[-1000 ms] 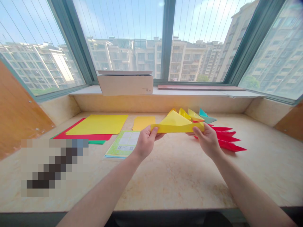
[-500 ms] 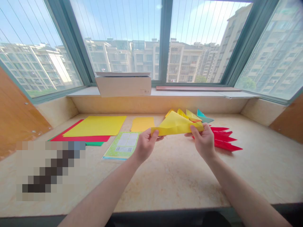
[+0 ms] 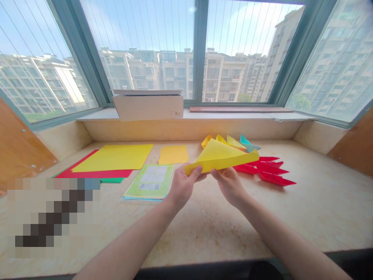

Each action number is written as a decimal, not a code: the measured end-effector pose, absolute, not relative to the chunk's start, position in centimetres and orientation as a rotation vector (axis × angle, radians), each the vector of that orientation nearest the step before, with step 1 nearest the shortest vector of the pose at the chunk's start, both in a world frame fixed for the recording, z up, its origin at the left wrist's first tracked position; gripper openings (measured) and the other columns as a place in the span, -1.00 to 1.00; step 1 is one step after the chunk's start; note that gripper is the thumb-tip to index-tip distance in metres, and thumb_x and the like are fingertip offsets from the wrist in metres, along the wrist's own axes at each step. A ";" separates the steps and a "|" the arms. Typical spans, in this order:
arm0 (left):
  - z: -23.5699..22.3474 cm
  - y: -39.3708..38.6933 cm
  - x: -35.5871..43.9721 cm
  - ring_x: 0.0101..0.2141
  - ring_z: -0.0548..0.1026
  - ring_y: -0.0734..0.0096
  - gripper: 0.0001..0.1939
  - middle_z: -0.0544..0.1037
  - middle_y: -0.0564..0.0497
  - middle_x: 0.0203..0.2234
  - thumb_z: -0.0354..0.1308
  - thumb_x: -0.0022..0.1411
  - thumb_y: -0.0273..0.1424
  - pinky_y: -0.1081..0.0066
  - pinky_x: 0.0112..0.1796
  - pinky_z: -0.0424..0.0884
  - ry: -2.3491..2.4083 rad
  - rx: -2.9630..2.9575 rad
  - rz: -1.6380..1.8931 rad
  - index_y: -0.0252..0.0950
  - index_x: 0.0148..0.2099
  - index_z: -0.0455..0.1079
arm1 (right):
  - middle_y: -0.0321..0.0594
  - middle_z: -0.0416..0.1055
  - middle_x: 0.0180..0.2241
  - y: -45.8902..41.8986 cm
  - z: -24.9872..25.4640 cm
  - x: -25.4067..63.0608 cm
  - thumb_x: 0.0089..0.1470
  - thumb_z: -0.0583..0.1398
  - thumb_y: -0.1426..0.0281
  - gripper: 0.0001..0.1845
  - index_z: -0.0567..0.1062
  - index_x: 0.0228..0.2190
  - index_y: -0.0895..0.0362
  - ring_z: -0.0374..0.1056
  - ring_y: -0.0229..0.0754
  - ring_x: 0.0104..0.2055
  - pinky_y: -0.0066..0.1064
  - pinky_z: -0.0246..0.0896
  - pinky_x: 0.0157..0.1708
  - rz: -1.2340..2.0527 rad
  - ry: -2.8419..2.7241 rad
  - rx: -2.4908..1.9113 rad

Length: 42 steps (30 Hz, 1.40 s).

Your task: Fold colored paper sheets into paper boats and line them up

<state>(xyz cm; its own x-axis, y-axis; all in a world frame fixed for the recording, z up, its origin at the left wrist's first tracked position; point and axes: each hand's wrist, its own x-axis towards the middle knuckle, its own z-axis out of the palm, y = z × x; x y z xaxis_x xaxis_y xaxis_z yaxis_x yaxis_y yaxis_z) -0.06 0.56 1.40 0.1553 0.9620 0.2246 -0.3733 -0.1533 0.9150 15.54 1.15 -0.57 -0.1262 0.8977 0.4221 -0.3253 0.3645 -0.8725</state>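
Folded yellow paper (image 3: 221,157), a flat triangular piece with crisp creases and a matte surface, held clear above the pale stone-patterned desk (image 3: 221,225) between my two hands. My left hand (image 3: 183,186) pinches its near-left corner, thumb on top and fingers curled beneath. My right hand (image 3: 230,184) grips the lower edge just beside the left, fingers closed under the sheet so that the paper's long point runs out past it to the right. Beyond the right hand, lying on the desk, are red folded pieces (image 3: 268,171), slim and sharply pointed; behind the held paper stand small yellow folded pieces (image 3: 224,140) and a teal folded piece (image 3: 247,144). Just left of my left hand lies a green printed sheet (image 3: 150,181); farther out to the left, a small yellow sheet (image 3: 174,154), then a large yellow sheet (image 3: 115,157) stacked on a red sheet (image 3: 96,173). Well beyond both hands, a plain cardboard box (image 3: 148,105) sits on the window sill (image 3: 233,114).
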 end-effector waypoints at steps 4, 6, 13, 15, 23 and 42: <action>1.2 0.3 0.4 -0.25 0.62 0.20 -0.67 0.62 -0.05 -0.31 0.38 0.07 -0.25 0.18 -0.12 0.57 0.728 1.156 1.339 -0.39 -0.22 0.47 | -0.15 0.58 -0.10 1.0 -0.9 15.1 0.03 0.33 0.11 -0.62 0.58 -0.15 0.04 0.44 0.08 0.02 -0.02 0.33 0.05 1.143 -1.198 -0.637; 1.0 0.4 0.6 -0.28 0.62 0.22 -0.67 0.60 -0.02 -0.37 0.39 0.06 -0.24 0.18 -0.12 0.57 0.747 1.168 1.340 -0.39 -0.26 0.45 | -0.15 0.57 -0.08 1.0 -1.0 15.1 0.03 0.32 0.12 -0.59 0.56 -0.11 0.05 0.44 0.08 0.02 -0.01 0.33 0.06 1.116 -1.144 -0.683; 0.5 0.7 0.5 -0.31 0.62 0.31 -0.70 0.57 0.05 -0.42 0.38 0.08 -0.28 0.22 -0.11 0.56 0.748 1.197 1.361 -0.35 -0.32 0.36 | -0.13 0.57 -0.10 1.1 -0.8 15.9 0.07 0.30 0.10 -0.61 0.56 -0.15 0.07 0.47 0.07 -0.02 -0.03 0.40 -0.01 1.201 -1.119 -0.639; 0.5 0.7 0.4 -0.28 0.63 0.29 -0.71 0.59 0.03 -0.39 0.37 0.10 -0.29 0.20 -0.09 0.54 0.734 1.206 1.360 -0.34 -0.31 0.35 | -0.12 0.57 -0.10 1.2 -0.7 16.2 0.09 0.28 0.09 -0.60 0.55 -0.13 0.09 0.49 0.07 -0.03 -0.02 0.41 -0.01 1.195 -1.083 -0.617; 0.7 0.4 0.2 -0.28 0.65 0.23 -0.59 0.64 0.02 -0.32 0.35 0.13 -0.32 0.15 -0.10 0.54 0.707 1.225 1.355 -0.23 -0.05 0.24 | -0.12 0.59 -0.13 1.4 -0.4 16.5 0.02 0.31 0.05 -0.52 0.54 -0.11 0.10 0.51 0.09 -0.07 0.00 0.46 -0.07 1.152 -1.060 -0.692; 0.8 2.1 -2.3 -0.15 0.60 0.27 -0.75 0.63 -0.07 -0.20 0.33 0.17 -0.30 0.26 0.03 0.46 0.637 1.226 1.303 -0.29 -0.12 0.58 | -0.15 0.55 -0.09 1.4 1.1 20.0 0.09 0.24 0.02 -0.45 0.39 0.05 -0.02 0.47 0.06 0.00 -0.07 0.47 -0.09 0.846 -1.238 -0.691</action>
